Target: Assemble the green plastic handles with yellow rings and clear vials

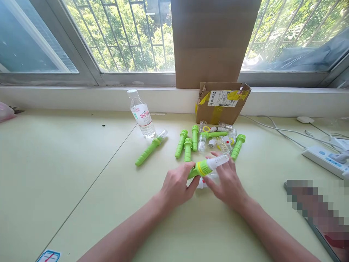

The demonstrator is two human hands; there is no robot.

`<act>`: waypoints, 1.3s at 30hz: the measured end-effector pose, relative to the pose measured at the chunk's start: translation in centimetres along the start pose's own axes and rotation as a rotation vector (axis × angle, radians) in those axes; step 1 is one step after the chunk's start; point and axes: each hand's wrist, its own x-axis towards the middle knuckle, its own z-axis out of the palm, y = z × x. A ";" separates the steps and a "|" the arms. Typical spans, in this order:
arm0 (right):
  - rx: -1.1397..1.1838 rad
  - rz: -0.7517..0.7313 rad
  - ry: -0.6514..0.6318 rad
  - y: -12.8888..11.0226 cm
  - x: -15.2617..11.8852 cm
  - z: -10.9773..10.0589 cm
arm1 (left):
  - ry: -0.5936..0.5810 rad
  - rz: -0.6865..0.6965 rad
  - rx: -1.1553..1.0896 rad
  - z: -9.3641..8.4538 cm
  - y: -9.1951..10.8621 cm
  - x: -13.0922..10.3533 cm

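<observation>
Pale green tabletop [89,182], a thin seam [100,172] slanting across it from near left towards the middle. Sticker [49,256] at the near left edge; dark flat device [317,214] at near right, mostly under mosaic. Farther right, a white power strip [323,160] with plugs. At the far side, a white sill [81,100], then barred windows [128,36] with bright foliage; a tall cardboard sheet [209,40] stands before them.

On my feed both forearms reach in from the near side. The left hand [178,183] has its thumb and fingers closed round a green-handled tube [203,168] at mid-table, clear end pointing far right. The right hand [226,182] is just beside that end, fingers curved and slightly apart; whether they press on it I cannot tell. Beyond lie loose green handles [180,143] and clear vials [201,143].

Writing, near to far: sticker, blue border and red stroke, not legible to me. Water bottle [143,129], far left of the hands: red characters, too small. Brown carton [233,114], farther right: white shipping label [218,98] with barcode, print unreadable, yellow tape beside it.
</observation>
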 end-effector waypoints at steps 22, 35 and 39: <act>-0.167 0.134 -0.083 -0.1 -0.4 0.4 | 0.020 -0.032 0.003 0.0 0.0 -0.1; 0.013 0.097 -0.151 -0.2 0.1 -0.2 | 0.007 -0.033 -0.003 0.1 -0.1 -0.2; 0.102 0.114 -0.087 0.0 -0.2 0.4 | 0.008 -0.039 0.009 0.1 -0.1 -0.2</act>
